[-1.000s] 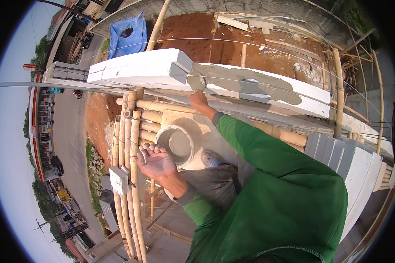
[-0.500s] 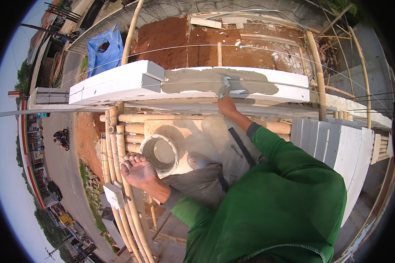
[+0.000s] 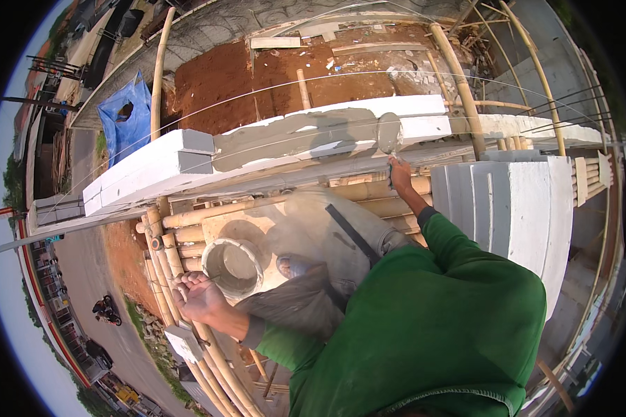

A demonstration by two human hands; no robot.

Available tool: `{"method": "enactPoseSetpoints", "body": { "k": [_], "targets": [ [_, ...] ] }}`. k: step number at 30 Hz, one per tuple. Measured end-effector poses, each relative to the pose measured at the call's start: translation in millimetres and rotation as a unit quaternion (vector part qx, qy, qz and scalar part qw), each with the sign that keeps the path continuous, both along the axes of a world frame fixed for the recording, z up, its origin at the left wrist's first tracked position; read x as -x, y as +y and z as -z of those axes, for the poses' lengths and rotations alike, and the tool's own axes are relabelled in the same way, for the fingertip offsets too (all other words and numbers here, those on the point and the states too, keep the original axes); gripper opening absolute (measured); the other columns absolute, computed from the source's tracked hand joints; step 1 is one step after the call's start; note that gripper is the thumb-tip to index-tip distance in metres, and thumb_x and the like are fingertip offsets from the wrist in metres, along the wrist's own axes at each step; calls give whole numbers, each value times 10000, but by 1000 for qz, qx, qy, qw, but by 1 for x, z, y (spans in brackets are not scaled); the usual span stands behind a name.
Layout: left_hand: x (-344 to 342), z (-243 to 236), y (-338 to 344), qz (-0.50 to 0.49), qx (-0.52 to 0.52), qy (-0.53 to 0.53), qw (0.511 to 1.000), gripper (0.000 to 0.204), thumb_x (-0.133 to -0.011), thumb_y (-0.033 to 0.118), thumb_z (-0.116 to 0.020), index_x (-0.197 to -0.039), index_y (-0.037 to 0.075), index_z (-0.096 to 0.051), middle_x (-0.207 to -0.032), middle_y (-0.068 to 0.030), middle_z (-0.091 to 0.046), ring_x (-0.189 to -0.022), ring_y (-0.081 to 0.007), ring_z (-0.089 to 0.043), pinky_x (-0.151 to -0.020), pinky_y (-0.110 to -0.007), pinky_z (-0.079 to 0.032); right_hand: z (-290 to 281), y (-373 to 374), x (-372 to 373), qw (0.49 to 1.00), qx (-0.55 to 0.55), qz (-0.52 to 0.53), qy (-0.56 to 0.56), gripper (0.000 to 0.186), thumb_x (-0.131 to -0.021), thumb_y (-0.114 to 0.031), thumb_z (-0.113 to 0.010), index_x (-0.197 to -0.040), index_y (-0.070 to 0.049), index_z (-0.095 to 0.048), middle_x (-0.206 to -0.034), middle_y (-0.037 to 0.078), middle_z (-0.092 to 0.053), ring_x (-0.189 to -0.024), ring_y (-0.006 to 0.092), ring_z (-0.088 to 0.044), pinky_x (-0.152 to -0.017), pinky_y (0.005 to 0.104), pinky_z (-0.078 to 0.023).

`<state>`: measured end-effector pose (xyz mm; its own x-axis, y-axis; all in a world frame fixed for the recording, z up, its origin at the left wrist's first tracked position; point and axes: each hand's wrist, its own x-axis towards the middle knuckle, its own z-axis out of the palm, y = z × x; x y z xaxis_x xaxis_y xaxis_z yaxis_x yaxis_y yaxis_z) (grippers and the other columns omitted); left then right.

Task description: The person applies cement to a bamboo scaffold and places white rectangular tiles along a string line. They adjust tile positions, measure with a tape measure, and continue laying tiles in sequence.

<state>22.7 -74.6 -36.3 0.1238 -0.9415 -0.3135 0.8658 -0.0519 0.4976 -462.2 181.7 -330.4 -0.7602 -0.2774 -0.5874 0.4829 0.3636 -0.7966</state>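
My right hand (image 3: 405, 177) grips a trowel (image 3: 389, 132), its blade at the right end of a grey mortar strip (image 3: 257, 146) spread along the white block wall (image 3: 424, 127). A raised row of white blocks (image 3: 139, 177) stands left of the mortar. My left hand (image 3: 195, 295) is palm up with fingers loosely curled and apart, dusty and apparently empty, just left of a round bucket (image 3: 255, 271) of grey mortar. The bucket stands on a board beside my sandalled foot (image 3: 291, 265).
Bamboo scaffold poles (image 3: 170, 257) run at left and under the wall. Stacked blocks (image 3: 522, 222) stand at my right. A string line crosses above the wall. A blue tarp (image 3: 118, 118) hangs upper left. Below lie red soil (image 3: 215, 90) and a road with a motorbike (image 3: 108, 311).
My right hand and trowel have moved rightward along the mortar toward its right end, while the view has shifted. My left hand stays open near the bucket. A motorbike has moved along the road.
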Motion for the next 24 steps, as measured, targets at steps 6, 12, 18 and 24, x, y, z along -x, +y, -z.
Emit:
{"method": "enactPoseSetpoints", "body": {
  "k": [6, 12, 18, 24],
  "targets": [
    [-2, 1, -5, 10, 3, 20, 1000, 207, -1049, 184, -553, -1115, -11, -570, -996, -115, -639, -837, -238, -592, -773, -391, -535, 31, 66, -44, 991, -65, -82, 88, 325, -1028, -286, -561, -1063, 25, -648, -714, 113, -608, -549, 228, -591, -526, 403, -466],
    [0, -5, 3, 36, 20, 49, 998, 217, -1044, 197, -566, -1135, 1, -571, -1035, -117, -650, -873, -239, -598, -779, -393, -518, 13, 110, -66, 974, -78, -184, 107, 273, -1051, -284, -573, -951, -33, -608, -599, 13, -496, -456, 135, -491, -428, 326, -377],
    [10, -16, 14, -5, 9, -11, 1000, 195, -1039, 235, -609, -1120, 58, -585, -1002, -49, -620, -847, -180, -577, -739, -337, -480, -49, 14, -57, 900, -62, -391, 186, 352, -988, -312, -614, -1102, 20, -644, -729, 215, -645, -685, 426, -634, -673, 531, -462],
    [2, -24, 29, -156, 28, 10, 987, 184, -1027, 236, -596, -1072, 58, -577, -982, -49, -605, -825, -174, -574, -703, -315, -489, -127, -156, -137, 682, 56, -625, 376, 368, -988, -334, -640, -1091, 19, -636, -866, 260, -693, -852, 483, -671, -739, 552, -502]
  ]
}}
